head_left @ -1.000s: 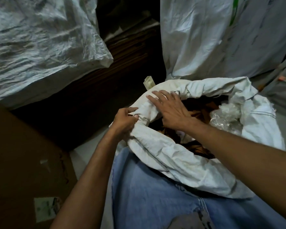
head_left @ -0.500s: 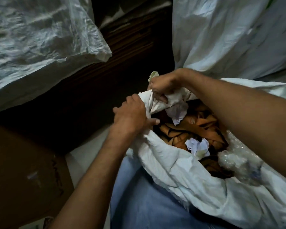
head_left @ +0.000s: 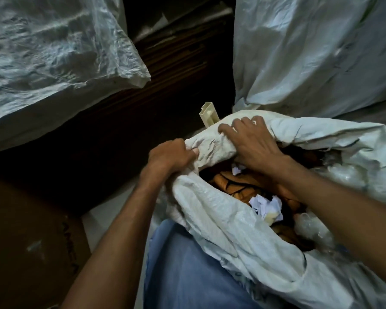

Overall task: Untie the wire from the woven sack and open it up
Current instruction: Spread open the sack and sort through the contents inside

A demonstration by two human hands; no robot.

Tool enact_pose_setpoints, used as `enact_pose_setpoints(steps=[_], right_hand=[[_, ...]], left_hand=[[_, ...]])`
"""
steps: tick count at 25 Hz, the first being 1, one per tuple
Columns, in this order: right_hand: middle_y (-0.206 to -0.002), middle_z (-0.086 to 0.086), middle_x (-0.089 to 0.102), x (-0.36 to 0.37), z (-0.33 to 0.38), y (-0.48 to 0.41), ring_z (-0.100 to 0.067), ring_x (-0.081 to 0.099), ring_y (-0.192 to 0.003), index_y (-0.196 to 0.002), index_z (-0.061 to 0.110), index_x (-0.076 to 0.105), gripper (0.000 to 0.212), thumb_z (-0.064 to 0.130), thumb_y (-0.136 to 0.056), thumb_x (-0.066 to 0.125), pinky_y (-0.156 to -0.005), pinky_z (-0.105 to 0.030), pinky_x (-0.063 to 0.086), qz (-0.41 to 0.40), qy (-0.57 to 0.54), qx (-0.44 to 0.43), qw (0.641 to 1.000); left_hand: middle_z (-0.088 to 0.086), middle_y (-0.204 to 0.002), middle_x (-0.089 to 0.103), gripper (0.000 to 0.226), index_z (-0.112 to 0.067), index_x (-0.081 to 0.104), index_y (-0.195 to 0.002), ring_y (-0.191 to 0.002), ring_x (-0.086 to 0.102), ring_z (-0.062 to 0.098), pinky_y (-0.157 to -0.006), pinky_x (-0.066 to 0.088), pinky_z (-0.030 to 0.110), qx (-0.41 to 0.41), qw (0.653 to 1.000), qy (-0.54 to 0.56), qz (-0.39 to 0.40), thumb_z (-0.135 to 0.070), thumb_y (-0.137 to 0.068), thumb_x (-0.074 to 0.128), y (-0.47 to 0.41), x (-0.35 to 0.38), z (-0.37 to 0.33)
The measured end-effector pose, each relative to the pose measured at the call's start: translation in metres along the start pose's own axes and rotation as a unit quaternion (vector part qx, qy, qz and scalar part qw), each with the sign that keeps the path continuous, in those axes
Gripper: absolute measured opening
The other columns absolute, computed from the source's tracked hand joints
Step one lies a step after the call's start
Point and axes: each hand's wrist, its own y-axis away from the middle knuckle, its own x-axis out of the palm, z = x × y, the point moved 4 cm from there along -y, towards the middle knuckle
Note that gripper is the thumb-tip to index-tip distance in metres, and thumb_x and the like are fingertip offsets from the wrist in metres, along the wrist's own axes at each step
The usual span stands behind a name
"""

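The white woven sack [head_left: 227,228] stands in front of my knees with its mouth open. Inside lie brown cardboard scraps [head_left: 230,186], crumpled white paper [head_left: 265,205] and clear plastic wrap [head_left: 343,177]. My left hand [head_left: 169,156] grips the rolled rim at the mouth's left edge. My right hand [head_left: 250,141] lies over the far rim, its fingers curled round the folded fabric. No wire shows anywhere on the sack.
A cream plastic piece [head_left: 207,115] sticks up behind the sack's rim. Large white sacks stand at the upper left [head_left: 54,59] and upper right [head_left: 310,52]. A brown cardboard box [head_left: 27,241] sits at the lower left. My blue jeans [head_left: 187,270] are below the sack.
My right hand moved from the rim's far left corner to on top of the folded rim. My left hand keeps its grip on the left edge. The rim is rolled further outward.
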Motion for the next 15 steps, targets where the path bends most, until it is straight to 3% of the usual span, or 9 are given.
enact_pose_setpoints(steps=[2,4,5,7,10,12,15], right_hand=[[-0.098,-0.004,0.067,-0.022,-0.007,-0.027,-0.033,0.063,-0.094,-0.115,0.031,0.058,0.052,0.040,-0.067,0.077,-0.077,-0.040,0.043,0.058,-0.085,-0.008,0.995],[-0.076,0.000,0.068,-0.038,-0.015,-0.054,-0.028,0.067,-0.078,-0.088,0.027,0.065,0.018,0.026,-0.071,0.072,-0.061,-0.032,0.043,0.113,-0.202,-0.007,0.973],[-0.067,0.002,0.067,-0.038,-0.019,-0.066,-0.023,0.067,-0.068,-0.083,0.022,0.068,0.014,0.019,-0.070,0.073,-0.055,-0.029,0.046,0.165,-0.250,-0.001,0.954],[-0.068,-0.001,0.071,-0.032,-0.021,-0.082,-0.016,0.067,-0.063,-0.089,0.011,0.075,0.020,0.012,-0.069,0.081,-0.059,-0.031,0.054,0.281,-0.324,-0.007,0.903],[-0.090,-0.005,0.078,-0.023,-0.025,-0.089,-0.024,0.075,-0.084,-0.099,0.015,0.077,0.040,0.027,-0.063,0.089,-0.084,-0.046,0.062,0.342,-0.332,-0.038,0.879],[-0.094,-0.002,0.078,-0.026,-0.030,-0.087,-0.025,0.074,-0.091,-0.101,0.020,0.075,0.045,0.032,-0.062,0.092,-0.086,-0.050,0.061,0.335,-0.340,-0.044,0.878],[-0.115,0.005,0.070,-0.037,-0.041,-0.073,-0.018,0.067,-0.104,-0.123,0.027,0.062,0.072,0.047,-0.061,0.093,-0.093,-0.047,0.057,0.263,-0.318,-0.055,0.909]], left_hand=[[0.007,-0.127,0.062,0.060,-0.017,0.050,-0.136,-0.113,0.061,0.028,-0.089,0.043,0.041,0.005,0.999,-0.048,0.016,-0.061,-0.096,0.054,0.002,-0.005,-0.004],[0.014,-0.151,0.045,0.070,-0.013,0.035,-0.150,-0.135,0.048,0.034,-0.102,0.040,0.050,0.069,0.987,-0.134,-0.048,-0.047,-0.095,0.062,0.001,-0.010,-0.022],[0.015,-0.156,0.037,0.072,-0.011,0.030,-0.152,-0.140,0.043,0.034,-0.107,0.038,0.053,0.118,0.976,-0.167,-0.077,-0.037,-0.094,0.064,-0.001,-0.014,-0.034],[0.015,-0.147,0.047,0.065,-0.009,0.036,-0.146,-0.129,0.053,0.033,-0.103,0.046,0.050,0.187,0.970,-0.153,-0.035,-0.026,-0.090,0.066,-0.007,-0.022,-0.053],[0.006,-0.121,0.063,0.068,-0.016,0.047,-0.134,-0.100,0.066,0.025,-0.085,0.057,0.042,0.164,0.983,0.025,0.079,-0.051,-0.080,0.069,-0.020,-0.028,-0.055],[0.005,-0.125,0.060,0.072,-0.017,0.043,-0.140,-0.103,0.064,0.026,-0.083,0.053,0.040,0.170,0.984,-0.020,0.040,-0.056,-0.085,0.068,-0.023,-0.017,-0.051],[0.003,-0.113,0.062,0.050,-0.017,0.047,-0.131,-0.094,0.059,0.024,-0.076,0.043,0.035,0.206,0.976,-0.042,-0.059,-0.045,-0.094,0.066,-0.030,-0.006,-0.041]])
